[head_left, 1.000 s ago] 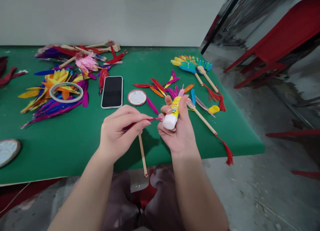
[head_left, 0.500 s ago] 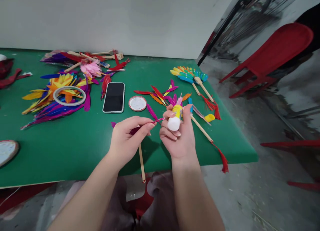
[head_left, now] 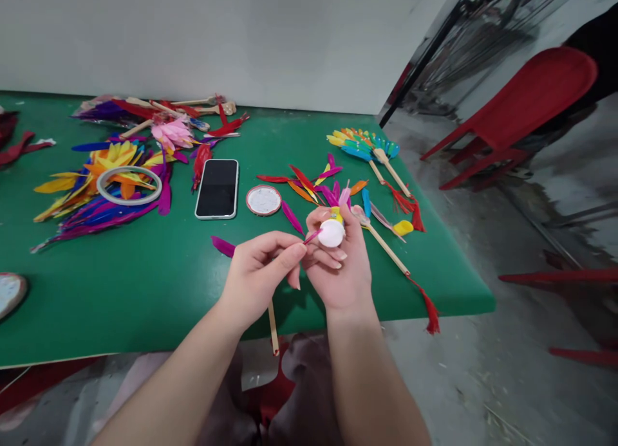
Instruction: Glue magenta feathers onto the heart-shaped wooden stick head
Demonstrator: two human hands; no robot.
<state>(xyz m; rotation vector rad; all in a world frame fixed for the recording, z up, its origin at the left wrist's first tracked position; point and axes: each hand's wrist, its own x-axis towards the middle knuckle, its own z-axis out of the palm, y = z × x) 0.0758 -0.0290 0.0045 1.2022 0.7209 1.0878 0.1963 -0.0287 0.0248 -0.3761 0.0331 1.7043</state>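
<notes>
Pinched between thumb and fingers of my left hand [head_left: 263, 275] is a magenta feather [head_left: 313, 236], most of it hidden by the hand. Its thin quill end meets the white round end of a glue stick [head_left: 332, 233]. My right hand [head_left: 340, 272] is wrapped around that glue stick, palm up, with the white end facing me. Below my left hand a wooden stick [head_left: 273, 327] pokes past the table's front edge, its upper part covered. Beyond my hands lie loose feathers [head_left: 302, 182] in red, orange, yellow and magenta, and a yellow cap [head_left: 403, 227].
A phone [head_left: 217, 188] and a round white lid-like disc [head_left: 263, 200] lie on the green table [head_left: 159, 291]. A tape roll [head_left: 129, 200] rests on piled feathers at left. Feather fans [head_left: 367, 143] with red tassels are at right. A red chair [head_left: 531, 105] stands beyond.
The feather's quill end has come against the glue stick's white end, which has tipped more toward me. My left hand has moved slightly right.
</notes>
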